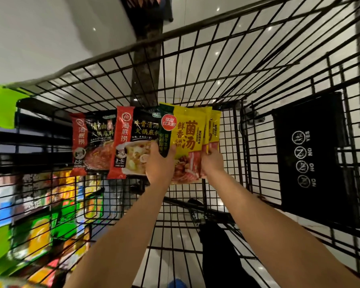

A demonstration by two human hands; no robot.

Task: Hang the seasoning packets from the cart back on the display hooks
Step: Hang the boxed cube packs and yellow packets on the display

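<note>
we have both arms reaching down into the wire cart [258, 113], and between them we hold a fan of seasoning packets. our left hand [159, 165] has its fingers curled round the lower edge of the red-and-black packet [133, 140] and the front yellow packet [187, 138]; a second red-and-black packet [92, 140] sits just beside them on the left, overlapped at its edge, and we cannot tell whether the hand holds it or it leans on the cart wall. our right hand [211, 161] pinches the bottom corner of the rear yellow packets [214, 129], tucked behind the front one.

the risk, as we judge it, is the number of slippery packets gripped only at the bottom — the tops are free, so one could slide out of the fan and drop back into the cart as we lift. a corner could also snag on the wire grid on the way up. the hang holes at the top edges may end up misaligned, which would make threading a hook awkward.

the cart basket shows no other loose goods that we can make out; a black flap [312, 154] with printed symbols lies against its right side. beyond the left wall, blurred shelves [40, 231] hold colourful packages — too smeared to name.
</note>
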